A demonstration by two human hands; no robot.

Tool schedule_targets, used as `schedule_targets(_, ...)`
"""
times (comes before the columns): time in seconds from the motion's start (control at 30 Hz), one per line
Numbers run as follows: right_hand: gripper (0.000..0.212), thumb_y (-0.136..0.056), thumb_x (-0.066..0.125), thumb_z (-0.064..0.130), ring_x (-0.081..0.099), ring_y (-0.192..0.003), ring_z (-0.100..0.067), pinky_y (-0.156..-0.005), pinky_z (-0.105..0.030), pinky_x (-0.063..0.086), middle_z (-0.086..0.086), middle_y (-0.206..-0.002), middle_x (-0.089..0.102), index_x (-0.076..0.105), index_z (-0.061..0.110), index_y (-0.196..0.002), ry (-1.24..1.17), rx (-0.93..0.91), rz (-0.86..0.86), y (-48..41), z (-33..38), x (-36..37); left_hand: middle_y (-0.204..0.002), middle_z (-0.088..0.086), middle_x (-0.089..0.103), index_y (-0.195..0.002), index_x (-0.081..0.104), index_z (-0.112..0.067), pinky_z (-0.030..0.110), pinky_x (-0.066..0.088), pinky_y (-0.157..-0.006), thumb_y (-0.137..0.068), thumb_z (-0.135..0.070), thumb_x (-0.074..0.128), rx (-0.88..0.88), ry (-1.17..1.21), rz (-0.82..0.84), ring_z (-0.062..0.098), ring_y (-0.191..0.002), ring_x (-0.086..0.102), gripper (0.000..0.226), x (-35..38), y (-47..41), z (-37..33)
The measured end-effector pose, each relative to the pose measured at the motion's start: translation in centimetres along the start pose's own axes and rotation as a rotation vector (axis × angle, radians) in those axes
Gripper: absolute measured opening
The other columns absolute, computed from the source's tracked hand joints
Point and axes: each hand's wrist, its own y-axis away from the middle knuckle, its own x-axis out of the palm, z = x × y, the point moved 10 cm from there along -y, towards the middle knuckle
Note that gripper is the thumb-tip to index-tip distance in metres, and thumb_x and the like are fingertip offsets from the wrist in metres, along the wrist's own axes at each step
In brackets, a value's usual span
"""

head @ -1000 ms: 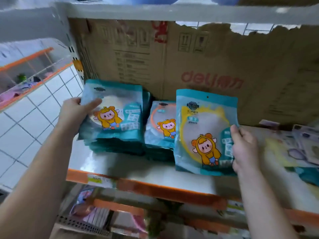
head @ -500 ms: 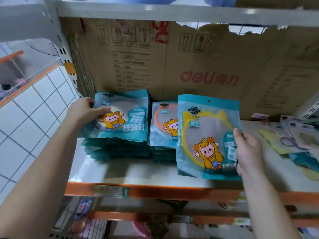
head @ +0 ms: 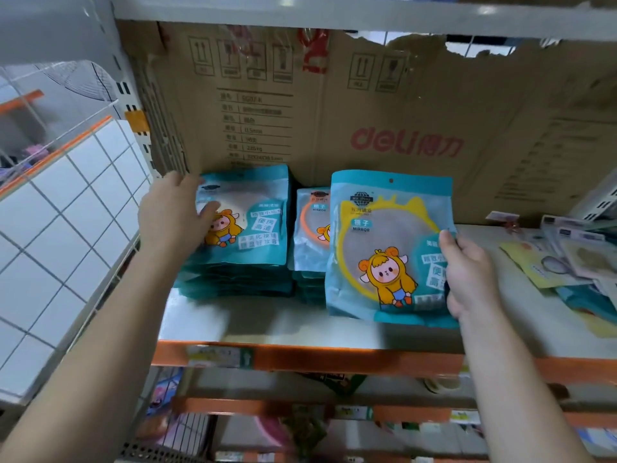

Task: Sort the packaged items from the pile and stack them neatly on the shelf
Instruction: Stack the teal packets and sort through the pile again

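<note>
Teal mirror packets with a cartoon child lie on the white shelf. My left hand grips the left edge of the top packet of the left stack, thumb on its face. A second stack, topped by an orange-ringed mirror packet, stands beside it. My right hand holds a yellow-ringed mirror packet upright by its right edge, in front of the second stack. A loose pile of mixed packets lies at the right.
A torn brown cardboard box fills the back of the shelf. An orange front rail edges the shelf, with lower shelves of goods beneath. A white tiled wall and wire rack are at left.
My left hand has lowered its packet flat onto the left stack. The right hand's packet stays upright in nearly the same place.
</note>
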Motion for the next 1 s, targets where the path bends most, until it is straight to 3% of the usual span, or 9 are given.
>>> schedule_targets(0.1, 0.02, -0.101, 0.051, 0.026, 0.071, -0.076, -0.014, -0.066, -0.032, 0.058, -0.002, -0.086, 0.072, 0.063, 0.017, -0.089, -0.029, -0.007, 0.045, -1.4, 1.0, 1.7, -0.094, 0.014, 0.063, -0.101, 0.067, -0.006, 0.043, 0.046, -0.074, -0.095, -0.029, 0.058, 0.204, 0.183, -0.243, 0.036, -0.088, 0.057, 0.026, -2.4, 4.6, -3.6)
schedule_targets(0.23, 0.019, -0.102, 0.049, 0.017, 0.071, -0.07, -0.013, -0.057, -0.026, 0.056, -0.005, -0.087, 0.07, 0.063, 0.013, -0.089, -0.002, 0.03, 0.166, -3.7, 2.2, 5.4, -0.081, 0.009, 0.06, -0.084, 0.064, -0.004, 0.039, 0.044, -0.065, -0.095, -0.017, 0.058, 0.311, 0.323, -0.313, 0.028, -0.075, 0.054, 0.018, -2.3, 11.1, -7.1)
schedule_targets(0.3, 0.02, -0.102, 0.048, 0.013, 0.069, -0.066, -0.013, -0.057, -0.029, 0.058, -0.008, -0.087, 0.068, 0.061, 0.01, -0.087, 0.062, 0.046, 0.229, -4.5, 2.5, 7.3, -0.076, 0.007, 0.058, -0.08, 0.063, -0.005, 0.038, 0.044, -0.06, -0.095, -0.018, 0.057, 0.332, 0.347, -0.282, 0.026, -0.069, 0.052, 0.021, -1.0, 13.4, -8.0)
schedule_targets(0.43, 0.014, -0.1, 0.052, 0.012, 0.069, -0.082, -0.025, -0.078, -0.045, 0.058, -0.019, -0.101, 0.068, 0.061, 0.002, -0.097, 0.257, 0.037, 0.283, -5.5, 2.1, 9.5, -0.071, 0.004, 0.057, -0.077, 0.063, -0.009, 0.037, 0.042, -0.056, -0.096, -0.028, 0.05, 0.299, 0.323, -0.104, 0.024, -0.064, 0.052, 0.03, 3.5, 15.7, -8.0)
schedule_targets(0.53, 0.018, -0.095, 0.06, 0.008, 0.07, -0.079, -0.024, -0.071, -0.041, 0.059, -0.016, -0.096, 0.069, 0.06, -0.003, -0.11, 0.356, 0.094, 0.328, -5.5, 1.4, 9.9, -0.069, 0.005, 0.056, -0.073, 0.062, -0.012, 0.036, 0.042, -0.058, -0.094, -0.032, 0.049, 0.254, 0.271, -0.032, 0.026, -0.064, 0.053, 0.032, 5.2, 16.0, -7.7)
schedule_targets(0.7, 0.023, -0.09, 0.065, 0.003, 0.072, -0.077, -0.024, -0.064, -0.039, 0.059, -0.016, -0.096, 0.07, 0.058, -0.001, -0.111, 0.475, 0.111, 0.34, -5.8, 1.2, 9.7, -0.07, 0.005, 0.059, -0.072, 0.061, -0.013, 0.036, 0.043, -0.06, -0.092, -0.034, 0.046, 0.202, 0.264, 0.047, 0.027, -0.066, 0.054, 0.032, 6.0, 16.1, -7.3)
schedule_targets(0.9, 0.028, -0.088, 0.069, 0.007, 0.072, -0.082, -0.025, -0.078, -0.047, 0.059, -0.014, -0.095, 0.07, 0.059, 0.001, -0.113, 0.526, 0.057, 0.323, -6.1, 1.6, 9.4, -0.074, 0.004, 0.063, -0.078, 0.066, -0.013, 0.036, 0.047, -0.063, -0.091, -0.035, 0.043, 0.187, 0.26, 0.106, 0.025, -0.069, 0.057, 0.034, 6.5, 16.2, -7.3)
schedule_targets(1.0, 0.03, -0.084, 0.075, 0.014, 0.071, -0.086, -0.023, -0.081, -0.045, 0.059, -0.009, -0.099, 0.071, 0.062, 0.008, -0.11, 0.638, -0.06, 0.26, -6.2, 2.4, 8.9, -0.077, 0.004, 0.065, -0.081, 0.067, -0.014, 0.037, 0.048, -0.066, -0.091, -0.036, 0.043, 0.176, 0.25, 0.135, 0.025, -0.072, 0.059, 0.034, 6.8, 16.2, -7.2)
